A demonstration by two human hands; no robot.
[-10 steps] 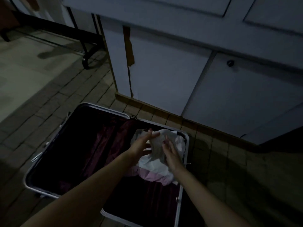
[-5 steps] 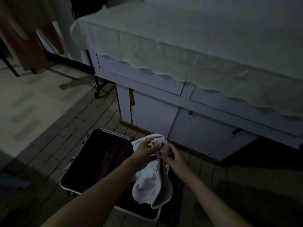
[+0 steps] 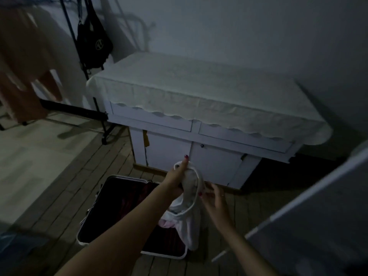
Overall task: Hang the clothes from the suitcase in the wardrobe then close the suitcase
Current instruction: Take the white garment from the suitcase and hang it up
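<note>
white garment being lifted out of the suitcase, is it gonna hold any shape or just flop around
Probably floppy: the white garment sags in loose folds from the left hand toward the open suitcase. It likely weighs little, since a few fingers carry it. The right hand pinches its edge, which suggests it needs spreading before hanging.

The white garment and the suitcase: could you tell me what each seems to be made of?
White garment: soft knit fabric, probably cotton; it drapes limply and has a ribbed-looking edge. Suitcase: seemingly a rigid shell with a pale, metal-like rim and dark red, faintly shiny cloth lining; dim light leaves this uncertain.
</note>
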